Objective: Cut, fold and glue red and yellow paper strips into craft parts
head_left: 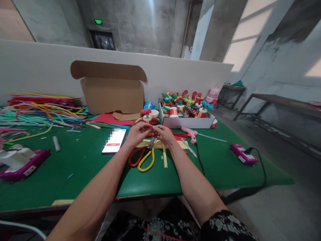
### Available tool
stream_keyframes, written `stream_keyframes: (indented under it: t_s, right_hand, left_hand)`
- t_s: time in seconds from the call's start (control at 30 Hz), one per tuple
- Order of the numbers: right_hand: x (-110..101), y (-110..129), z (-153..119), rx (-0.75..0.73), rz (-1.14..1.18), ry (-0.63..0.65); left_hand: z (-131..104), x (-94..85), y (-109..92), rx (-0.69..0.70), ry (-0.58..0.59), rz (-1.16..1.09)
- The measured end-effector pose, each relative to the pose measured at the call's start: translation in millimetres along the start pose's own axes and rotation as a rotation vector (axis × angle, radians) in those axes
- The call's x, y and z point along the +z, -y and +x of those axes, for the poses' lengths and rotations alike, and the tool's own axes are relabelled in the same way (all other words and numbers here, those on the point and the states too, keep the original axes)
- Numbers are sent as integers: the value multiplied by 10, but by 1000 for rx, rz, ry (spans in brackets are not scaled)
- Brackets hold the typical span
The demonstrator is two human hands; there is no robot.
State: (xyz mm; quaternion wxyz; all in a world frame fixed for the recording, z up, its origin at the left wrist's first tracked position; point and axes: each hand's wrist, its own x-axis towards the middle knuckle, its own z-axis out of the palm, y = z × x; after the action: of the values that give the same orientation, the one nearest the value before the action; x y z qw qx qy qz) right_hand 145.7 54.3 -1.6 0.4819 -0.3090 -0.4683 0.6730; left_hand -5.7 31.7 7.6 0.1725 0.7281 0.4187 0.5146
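the left hand (pixel 138 134) and right hand (pixel 163 135) meet at the middle of the frame, fingers curled nearly closed, the tips of both pinching what looks like a small red piece (pixel 150 128); its shape is too small for me to tell. it sits above the green table (pixel 150 184), probably so both sets of fingertips can get around it. just beyond stands a red cup figure (pixel 147 117). below the hands lie scissors (pixel 151 144), loops toward the person, handy to grab, i'd guess. the pink glue gun (pixel 192 134) rests right of centre, likely for easy reach, while the white box (pixel 188 123) behind it seems to keep more cup figures (pixel 180 109) together.
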Motion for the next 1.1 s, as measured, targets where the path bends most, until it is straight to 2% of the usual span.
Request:
stream_keyframes:
  t_s: [0.27, 0.5, 0.57, 0.73, 0.8, 0.93, 1.1]
  right_hand:
    - [-11, 20, 11, 100, 6, 28]
    - [7, -30, 3, 32, -35, 39]
    - [6, -24, 5, -16, -38, 24]
    - [5, 5, 23, -207, -116, -47]
    - [2, 2, 31, -240, -150, -44]
    - [-2, -13, 31, -249, -201, -21]
    - [9, 9, 4, -224, -177, 7]
  left_hand:
    - [2, -12, -17, 26, -25, 1]
    - [-4, -7, -74, 44, 3, -32]
    - [5, -7, -63, -6, 0, -111]
    - [32, -26, 2, -261, -12, -474]
    - [33, -27, 8, -316, 5, -520]
    - [25, 1, -7, -344, 2, -480]
    - [21, 4, -2, -264, -4, -367]
